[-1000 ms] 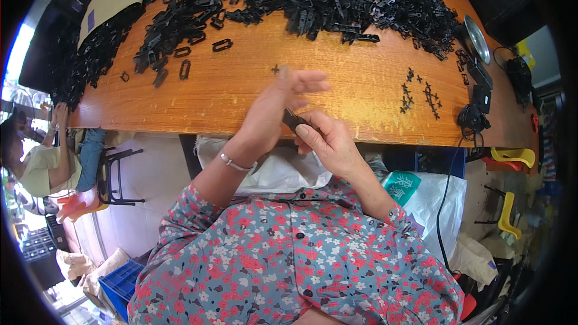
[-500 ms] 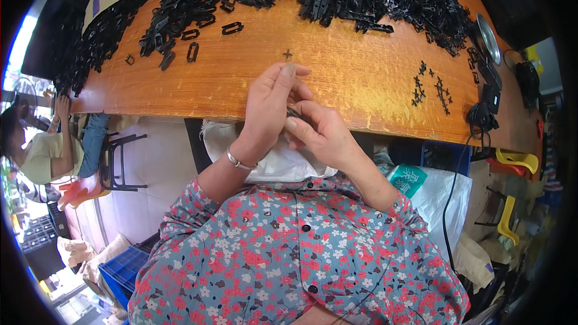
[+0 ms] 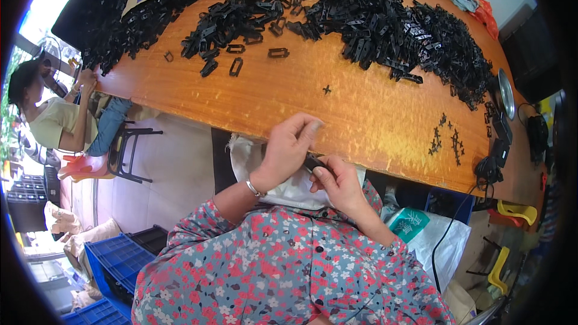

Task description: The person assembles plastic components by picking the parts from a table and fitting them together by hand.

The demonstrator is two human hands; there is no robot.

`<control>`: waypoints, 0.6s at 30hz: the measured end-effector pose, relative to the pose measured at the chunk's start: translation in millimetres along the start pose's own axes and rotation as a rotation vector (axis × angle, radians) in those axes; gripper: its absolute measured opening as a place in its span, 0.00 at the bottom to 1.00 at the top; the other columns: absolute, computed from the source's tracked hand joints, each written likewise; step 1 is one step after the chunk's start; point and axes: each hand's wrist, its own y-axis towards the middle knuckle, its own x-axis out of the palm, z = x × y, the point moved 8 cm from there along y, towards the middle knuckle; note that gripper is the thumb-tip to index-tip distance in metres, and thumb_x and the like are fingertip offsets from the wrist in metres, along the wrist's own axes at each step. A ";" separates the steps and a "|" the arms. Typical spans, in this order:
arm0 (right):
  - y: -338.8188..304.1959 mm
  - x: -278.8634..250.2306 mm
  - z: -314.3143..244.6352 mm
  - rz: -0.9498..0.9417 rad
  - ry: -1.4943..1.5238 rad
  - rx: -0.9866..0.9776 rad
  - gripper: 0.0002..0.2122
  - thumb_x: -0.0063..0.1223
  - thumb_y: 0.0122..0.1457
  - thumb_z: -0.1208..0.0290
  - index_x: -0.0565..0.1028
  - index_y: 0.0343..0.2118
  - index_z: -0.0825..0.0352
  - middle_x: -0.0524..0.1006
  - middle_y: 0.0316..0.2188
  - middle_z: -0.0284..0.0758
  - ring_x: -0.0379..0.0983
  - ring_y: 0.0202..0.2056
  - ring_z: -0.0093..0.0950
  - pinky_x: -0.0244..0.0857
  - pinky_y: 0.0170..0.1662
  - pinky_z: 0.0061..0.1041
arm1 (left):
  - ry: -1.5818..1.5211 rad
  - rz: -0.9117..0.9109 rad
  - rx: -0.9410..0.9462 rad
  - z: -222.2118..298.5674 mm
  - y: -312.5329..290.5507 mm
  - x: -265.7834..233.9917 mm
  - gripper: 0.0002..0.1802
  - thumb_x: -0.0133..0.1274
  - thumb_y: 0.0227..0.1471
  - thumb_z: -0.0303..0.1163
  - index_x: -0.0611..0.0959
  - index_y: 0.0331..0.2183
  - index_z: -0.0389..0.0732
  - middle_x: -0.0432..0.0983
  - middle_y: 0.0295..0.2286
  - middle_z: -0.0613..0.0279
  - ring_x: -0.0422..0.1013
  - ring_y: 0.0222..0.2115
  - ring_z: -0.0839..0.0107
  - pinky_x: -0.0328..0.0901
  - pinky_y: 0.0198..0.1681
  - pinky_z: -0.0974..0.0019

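Observation:
Just over the table's near edge, my two hands work close together. My right hand (image 3: 342, 185) is closed, with thumb and fingers gripping a small black plastic piece (image 3: 312, 162). The far end of that piece reaches toward the left palm. Thumb and forefinger of my left hand (image 3: 288, 149) are pinched together; whatever is between them is hidden or too small to name. Beyond the fingertips, a lone small black cross-shaped part (image 3: 327, 89) lies on the wooden table (image 3: 253, 99). More such crosses (image 3: 456, 146) form loose rows to the right.
Heaps of black clip-like parts (image 3: 367, 24) and oblong black frames (image 3: 236, 67) cover the far side. At the right edge are a round metal dish (image 3: 506, 94) and a coiled black cable (image 3: 487, 170). Another person (image 3: 57, 117) sits at the left. Blue crates (image 3: 117, 259) stand lower left.
The whole view has shifted, so the table sits lower and further right. My left fingertips have drawn back from the lone cross, and more of the black piece shows between my hands.

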 end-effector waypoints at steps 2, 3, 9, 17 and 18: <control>2.2 -1.7 7.0 0.041 -0.362 -0.027 0.12 0.58 0.66 0.70 0.77 0.49 0.69 0.82 0.32 0.42 0.83 0.31 0.34 0.75 0.35 0.32 | 0.297 0.081 0.087 5.6 22.0 -24.6 0.10 0.54 0.68 0.32 0.84 0.41 0.36 0.73 0.23 0.69 0.68 0.24 0.81 0.63 0.28 0.74; 1.9 0.7 9.3 0.055 -0.365 -0.027 0.12 0.58 0.66 0.70 0.77 0.49 0.69 0.82 0.32 0.42 0.83 0.31 0.34 0.75 0.35 0.32 | 0.500 0.129 0.249 21.4 38.3 -38.0 0.10 0.56 0.64 0.32 0.84 0.43 0.37 0.76 0.28 0.62 0.73 0.31 0.68 0.67 0.36 0.66; -9.9 4.3 -13.3 0.090 -0.865 -0.234 0.17 0.64 0.60 0.65 0.79 0.50 0.62 0.83 0.44 0.44 0.81 0.40 0.47 0.76 0.39 0.46 | 1.189 0.236 0.577 20.1 141.8 -88.4 0.26 0.58 0.59 0.32 0.76 0.59 0.40 0.73 0.52 0.53 0.69 0.55 0.53 0.67 0.58 0.54; 13.8 -212.7 -92.0 0.739 -0.905 -0.320 0.09 0.60 0.63 0.68 0.83 0.41 0.66 0.83 0.35 0.45 0.82 0.35 0.43 0.74 0.38 0.41 | 1.161 0.146 0.484 15.5 158.9 -68.2 0.10 0.59 0.57 0.29 0.82 0.41 0.36 0.79 0.39 0.52 0.74 0.45 0.51 0.69 0.48 0.53; 17.5 -252.4 -97.7 0.841 -0.924 -0.288 0.09 0.60 0.62 0.69 0.83 0.41 0.66 0.83 0.35 0.46 0.82 0.34 0.43 0.74 0.38 0.40 | 1.167 0.113 0.467 17.1 155.1 -60.8 0.10 0.60 0.56 0.28 0.81 0.40 0.36 0.79 0.38 0.52 0.74 0.44 0.52 0.69 0.47 0.53</control>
